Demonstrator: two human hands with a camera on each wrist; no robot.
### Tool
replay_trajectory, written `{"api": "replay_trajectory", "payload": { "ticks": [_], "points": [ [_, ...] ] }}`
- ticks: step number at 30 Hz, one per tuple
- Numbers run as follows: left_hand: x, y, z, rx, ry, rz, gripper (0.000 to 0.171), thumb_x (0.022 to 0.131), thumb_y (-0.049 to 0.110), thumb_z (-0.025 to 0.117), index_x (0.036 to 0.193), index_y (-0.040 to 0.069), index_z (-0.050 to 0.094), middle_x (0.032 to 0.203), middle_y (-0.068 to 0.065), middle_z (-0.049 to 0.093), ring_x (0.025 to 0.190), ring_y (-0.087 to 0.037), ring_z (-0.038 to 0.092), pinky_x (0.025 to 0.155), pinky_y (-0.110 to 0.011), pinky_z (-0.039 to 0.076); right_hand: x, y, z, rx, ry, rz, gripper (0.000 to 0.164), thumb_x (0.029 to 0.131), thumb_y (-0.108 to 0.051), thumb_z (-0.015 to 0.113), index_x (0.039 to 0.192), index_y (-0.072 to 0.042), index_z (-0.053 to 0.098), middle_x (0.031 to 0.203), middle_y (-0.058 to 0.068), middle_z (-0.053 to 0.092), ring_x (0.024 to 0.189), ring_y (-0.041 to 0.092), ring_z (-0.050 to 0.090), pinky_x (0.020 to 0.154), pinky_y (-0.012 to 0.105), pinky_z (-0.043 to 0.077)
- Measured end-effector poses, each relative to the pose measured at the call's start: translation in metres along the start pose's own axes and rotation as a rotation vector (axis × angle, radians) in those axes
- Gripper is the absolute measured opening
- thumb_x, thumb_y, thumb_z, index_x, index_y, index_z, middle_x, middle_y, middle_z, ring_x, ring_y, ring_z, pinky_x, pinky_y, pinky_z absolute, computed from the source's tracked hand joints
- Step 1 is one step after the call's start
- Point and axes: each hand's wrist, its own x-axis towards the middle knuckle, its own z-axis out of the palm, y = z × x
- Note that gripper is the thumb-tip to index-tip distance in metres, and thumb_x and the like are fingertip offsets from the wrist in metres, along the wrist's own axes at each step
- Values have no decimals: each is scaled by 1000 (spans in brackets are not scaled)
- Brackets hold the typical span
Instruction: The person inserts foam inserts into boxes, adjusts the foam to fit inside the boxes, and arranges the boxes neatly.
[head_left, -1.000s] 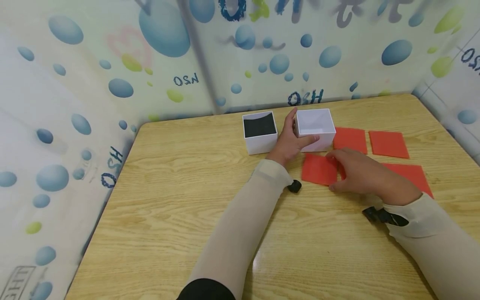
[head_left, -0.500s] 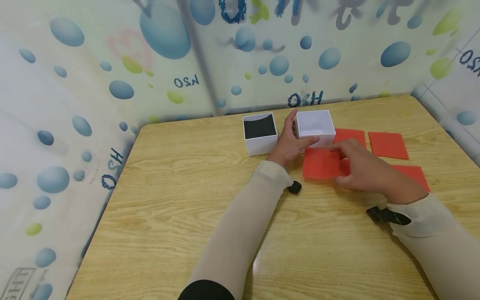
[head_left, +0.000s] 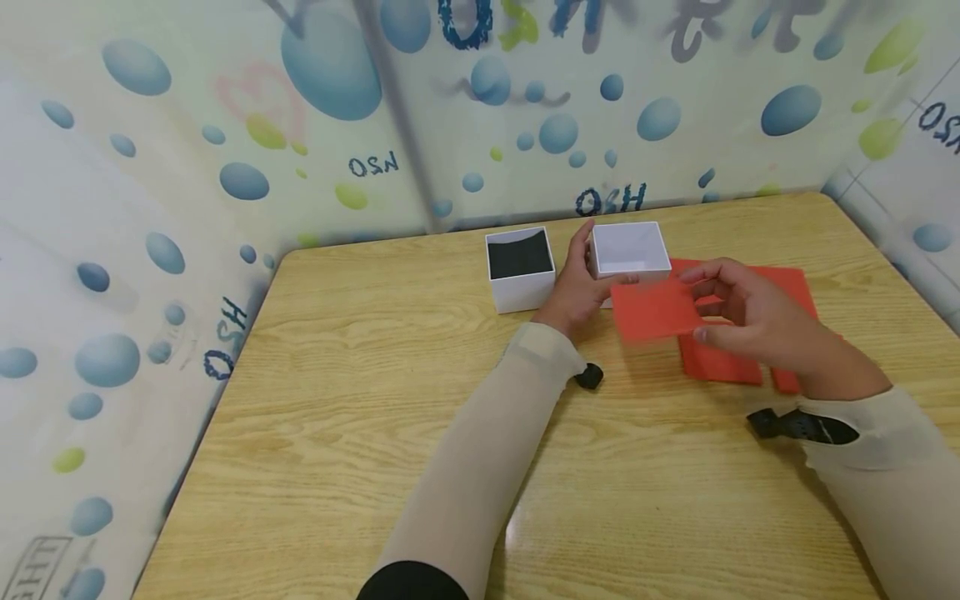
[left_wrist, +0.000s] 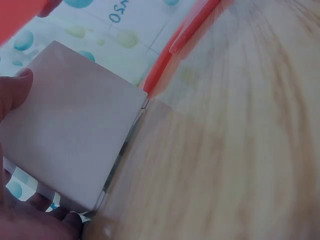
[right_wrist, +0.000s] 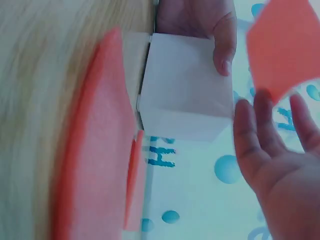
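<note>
My left hand grips the left side of an open white box, its thumb across the front wall. In the left wrist view, fingers also reach round the lower edge of the box. Pinched at its right edge by my right hand, a thin red square sheet hangs above the table, in front of the box and partly hiding its front wall. The right wrist view has this sheet at the fingertips, apart from the box. White inner walls show in the box; its bottom is only partly visible.
Left of my left hand stands a second white box with black sheet material in it. Several red squares lie on the wooden table at the right, partly under my right hand. A patterned wall covering borders the table's back.
My right hand has picked up the red square nearest the box, lifting it off the table and moving slightly right and away. My left hand stays on the box.
</note>
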Motion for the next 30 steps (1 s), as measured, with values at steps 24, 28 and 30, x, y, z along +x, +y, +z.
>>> {"api": "replay_trajectory", "payload": {
  "ticks": [24, 28, 30],
  "points": [
    [-2, 0, 2, -5, -22, 13, 104, 91, 25, 86, 165, 47, 16, 166, 5, 35, 145, -17, 40, 119, -39, 43, 31, -1, 12, -16, 240, 184, 64, 102, -13, 68, 160, -11, 40, 154, 11, 44, 120, 14, 51, 80, 10, 55],
    [-3, 1, 1, -6, -20, 12, 103, 91, 28, 86, 164, 49, 16, 168, 7, 32, 147, -16, 39, 122, -40, 40, 44, -6, 11, -7, 270, 177, 62, 102, -15, 68, 158, -13, 42, 156, 8, 44, 127, 18, 47, 86, 7, 50],
    [-3, 1, -1, -13, -18, 10, 103, 91, 26, 86, 163, 49, 17, 168, 7, 32, 145, -17, 41, 121, -40, 41, 51, -6, 10, -8, 288, 175, 61, 102, -16, 69, 157, -14, 44, 156, 7, 44, 129, 17, 46, 86, 6, 48]
  ]
}}
